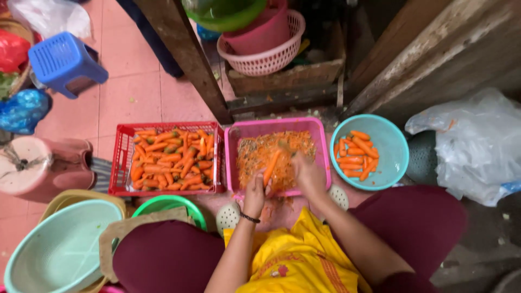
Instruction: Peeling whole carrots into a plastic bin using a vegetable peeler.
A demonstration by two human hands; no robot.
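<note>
Carrot (271, 166), long and orange, stands slanted over the pink basket (232, 157) of peelings. The left hand (255, 194) has its fingers wrapped around its lower end. The right hand (305, 172) sits just beside the upper half, fingers curled as if around a peeler, though I cannot tell what it grips. To the left is a red crate (116, 163) of unpeeled carrots; to the right, a teal bowl (393, 142) of peeled ones. With the hands this close, a slip on the wet surface could likely nick the holding fingers, or send peelings over the rim.
</note>
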